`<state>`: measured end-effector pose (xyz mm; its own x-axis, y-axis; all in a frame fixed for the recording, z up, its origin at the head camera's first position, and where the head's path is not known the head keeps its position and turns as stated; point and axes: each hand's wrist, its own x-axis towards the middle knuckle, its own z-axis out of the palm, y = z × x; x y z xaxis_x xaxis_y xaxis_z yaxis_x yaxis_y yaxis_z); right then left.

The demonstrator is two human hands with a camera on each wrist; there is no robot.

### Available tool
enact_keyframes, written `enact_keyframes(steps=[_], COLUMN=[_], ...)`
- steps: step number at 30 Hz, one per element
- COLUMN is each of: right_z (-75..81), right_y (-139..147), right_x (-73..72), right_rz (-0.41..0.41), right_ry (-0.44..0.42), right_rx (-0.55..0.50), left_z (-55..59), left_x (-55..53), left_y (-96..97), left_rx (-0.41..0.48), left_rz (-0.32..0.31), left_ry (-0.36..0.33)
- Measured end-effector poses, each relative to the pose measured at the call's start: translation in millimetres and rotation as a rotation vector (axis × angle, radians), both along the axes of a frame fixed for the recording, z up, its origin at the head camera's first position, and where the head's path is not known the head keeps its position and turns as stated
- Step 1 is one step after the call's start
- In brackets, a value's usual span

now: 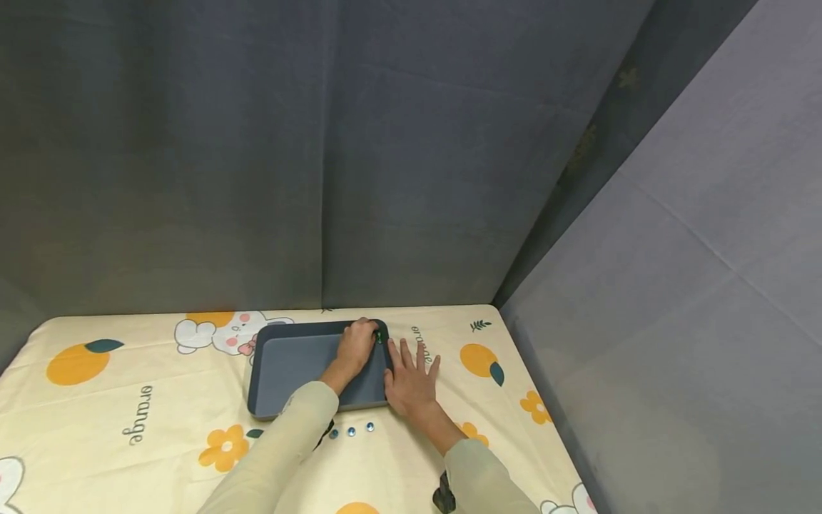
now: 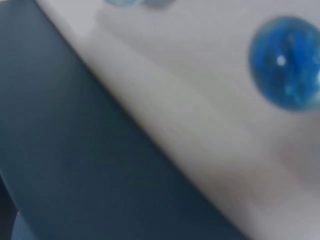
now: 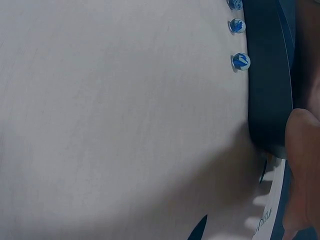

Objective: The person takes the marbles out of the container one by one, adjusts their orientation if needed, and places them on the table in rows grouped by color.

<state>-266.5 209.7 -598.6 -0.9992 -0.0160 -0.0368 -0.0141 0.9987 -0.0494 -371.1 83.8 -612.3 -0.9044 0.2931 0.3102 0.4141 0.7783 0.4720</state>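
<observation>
A dark grey rectangular tray (image 1: 289, 368) lies on the patterned cloth. Over its far right corner is my left hand (image 1: 356, 348), fingers curled, pinching a small green shiny thing (image 1: 379, 336) whose kind is too small to tell. My right hand (image 1: 411, 385) is spread flat at the tray's right side, its thumb touching the rim; the right wrist view shows part of this hand (image 3: 301, 170) beside the tray wall (image 3: 270, 90). In front of the tray sit three blue glass marbles (image 1: 351, 432) in a row. One blue marble (image 2: 289, 62) looms large in the left wrist view.
The cream tablecloth (image 1: 173, 414) bears oranges, flowers and rabbits. A grey fabric wall (image 1: 257, 178) rises behind the table, and another grey panel (image 1: 674, 343) stands along the right edge.
</observation>
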Motion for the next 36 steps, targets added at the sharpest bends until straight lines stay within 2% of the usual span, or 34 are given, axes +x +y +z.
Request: enact_keyframes(steps=[10,22,26,31,36], right_z=[-0.1,2.7,1.3,-3.3,-1.9], right_y=[-0.3,-1.7,-2.0,0.0,-0.1], right_x=[-0.4,1.1,-0.1,-1.5,-1.2], right_rz=[0.0,-0.01,-0.014,-0.018,-0.013], right_ry=[-0.01,-0.019,-0.032,-0.034,-0.017], right_rx=[-0.017,-0.012,-0.009,0.002,-0.01], left_z=[-1.9,5.7,4.8,2.9,4.4], left_x=[0.3,5.0,5.0,5.2,6.8], left_y=[4.4,7.8,6.7,4.3,-1.4], left_rx=[-0.075,-0.146,-0.113,-0.031,0.048], left_rz=[0.029,0.018,0.026,0.021,0.007], left_ry=[0.046,0.051,0.054,0.046,0.003])
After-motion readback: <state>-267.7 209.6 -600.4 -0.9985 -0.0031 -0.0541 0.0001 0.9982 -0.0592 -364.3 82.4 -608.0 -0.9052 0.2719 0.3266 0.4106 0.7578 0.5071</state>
